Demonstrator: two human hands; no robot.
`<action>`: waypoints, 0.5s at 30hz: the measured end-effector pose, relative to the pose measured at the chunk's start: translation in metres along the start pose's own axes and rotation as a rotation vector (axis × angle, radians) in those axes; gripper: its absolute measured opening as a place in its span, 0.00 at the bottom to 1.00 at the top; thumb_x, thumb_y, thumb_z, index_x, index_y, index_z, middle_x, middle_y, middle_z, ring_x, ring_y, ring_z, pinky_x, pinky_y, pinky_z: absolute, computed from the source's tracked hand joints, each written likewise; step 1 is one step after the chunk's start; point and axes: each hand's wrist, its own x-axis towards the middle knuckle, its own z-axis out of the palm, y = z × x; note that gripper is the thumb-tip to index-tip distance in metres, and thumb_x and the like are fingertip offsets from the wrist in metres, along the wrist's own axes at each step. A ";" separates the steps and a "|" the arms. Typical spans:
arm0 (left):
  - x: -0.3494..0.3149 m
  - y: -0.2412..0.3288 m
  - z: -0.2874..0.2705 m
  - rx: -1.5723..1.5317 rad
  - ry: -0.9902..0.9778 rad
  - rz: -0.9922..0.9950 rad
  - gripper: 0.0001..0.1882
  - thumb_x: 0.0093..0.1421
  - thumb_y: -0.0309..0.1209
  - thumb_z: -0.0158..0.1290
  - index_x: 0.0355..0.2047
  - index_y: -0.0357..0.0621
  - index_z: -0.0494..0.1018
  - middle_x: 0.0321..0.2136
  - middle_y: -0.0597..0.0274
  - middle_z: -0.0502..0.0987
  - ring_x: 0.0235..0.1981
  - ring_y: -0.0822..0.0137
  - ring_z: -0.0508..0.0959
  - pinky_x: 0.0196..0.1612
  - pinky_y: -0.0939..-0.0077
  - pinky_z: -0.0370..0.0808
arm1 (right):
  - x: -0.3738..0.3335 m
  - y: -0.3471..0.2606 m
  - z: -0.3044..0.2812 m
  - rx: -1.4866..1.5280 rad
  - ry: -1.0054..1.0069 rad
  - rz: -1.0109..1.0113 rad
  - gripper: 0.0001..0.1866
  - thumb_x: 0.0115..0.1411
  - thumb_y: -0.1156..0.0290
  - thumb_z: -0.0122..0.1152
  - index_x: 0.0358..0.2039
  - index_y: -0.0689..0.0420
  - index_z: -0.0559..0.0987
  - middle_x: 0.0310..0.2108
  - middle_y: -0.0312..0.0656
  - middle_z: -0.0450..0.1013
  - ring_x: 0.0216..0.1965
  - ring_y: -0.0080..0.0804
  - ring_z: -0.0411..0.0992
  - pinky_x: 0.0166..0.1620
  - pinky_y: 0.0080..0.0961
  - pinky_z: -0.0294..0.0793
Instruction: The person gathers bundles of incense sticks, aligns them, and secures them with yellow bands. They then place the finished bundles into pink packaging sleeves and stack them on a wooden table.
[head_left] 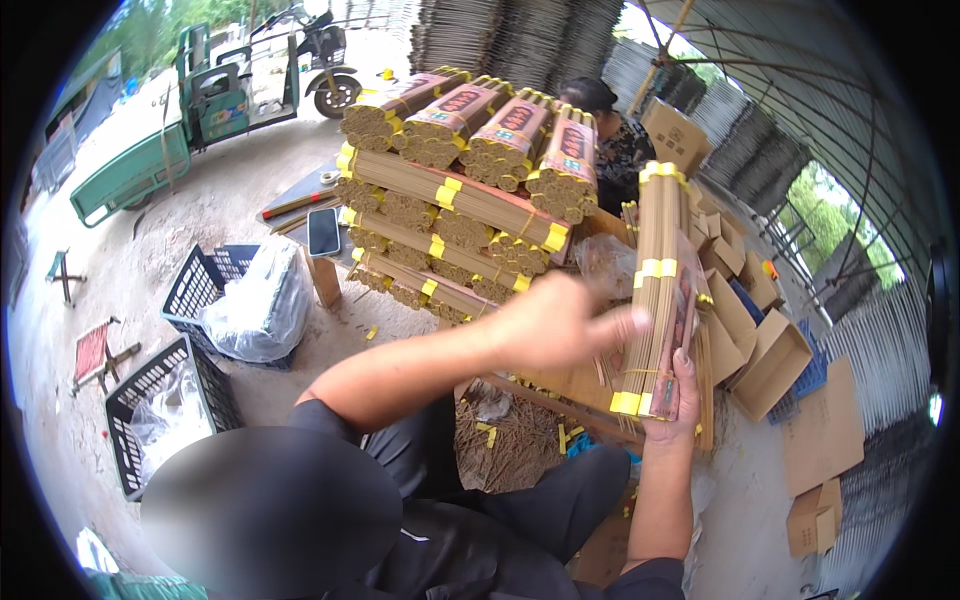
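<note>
My right hand (pixel 676 405) grips the lower end of an upright pack of incense sticks (pixel 655 300). The pack has yellow bands at its top, middle and bottom, and a clear printed wrapper on its right side. My left hand (pixel 565 325) reaches across from the left, close beside the pack's lower half. Motion smears its fingers, and I cannot tell whether it touches the pack. Behind my left hand rises a layered stack of incense bundles (pixel 455 185). Four-sided wrapped packs (pixel 508 135) lie side by side on its top.
A person (pixel 625 150) sits behind the stack. Open cardboard boxes (pixel 765 365) line the right side. Two black crates (pixel 210 385) with plastic bags stand at left, near a phone (pixel 323 232). Loose sticks (pixel 515 445) litter the space below the wooden table (pixel 575 385). A green cargo tricycle (pixel 140 170) is parked behind.
</note>
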 end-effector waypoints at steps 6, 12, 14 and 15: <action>0.026 0.008 -0.024 -1.066 0.008 -0.408 0.41 0.64 0.51 0.58 0.65 0.35 0.58 0.42 0.49 0.78 0.39 0.57 0.82 0.42 0.60 0.82 | -0.043 0.017 0.039 0.215 -0.150 0.118 0.39 0.64 0.59 0.63 0.68 0.66 0.59 0.58 0.61 0.69 0.50 0.58 0.77 0.48 0.55 0.84; 0.055 0.053 -0.007 -1.236 0.215 -0.177 0.14 0.63 0.33 0.59 0.45 0.38 0.74 0.38 0.55 0.81 0.37 0.61 0.84 0.40 0.58 0.85 | -0.051 -0.010 0.079 -0.223 -0.049 0.070 0.41 0.54 0.58 0.73 0.60 0.70 0.66 0.45 0.56 0.77 0.40 0.53 0.82 0.46 0.51 0.85; 0.070 0.052 -0.010 -1.240 0.282 -0.164 0.12 0.63 0.31 0.59 0.44 0.37 0.75 0.36 0.54 0.81 0.34 0.60 0.84 0.38 0.58 0.86 | -0.042 -0.032 0.087 -0.274 -0.073 0.087 0.42 0.52 0.59 0.74 0.60 0.69 0.66 0.45 0.55 0.77 0.41 0.53 0.81 0.44 0.46 0.85; 0.080 0.052 -0.017 -1.272 0.317 -0.145 0.13 0.59 0.25 0.60 0.42 0.31 0.73 0.33 0.51 0.80 0.31 0.57 0.83 0.36 0.56 0.84 | -0.031 -0.042 0.083 -0.299 -0.116 0.100 0.42 0.56 0.55 0.71 0.62 0.69 0.65 0.47 0.56 0.76 0.42 0.55 0.81 0.44 0.47 0.85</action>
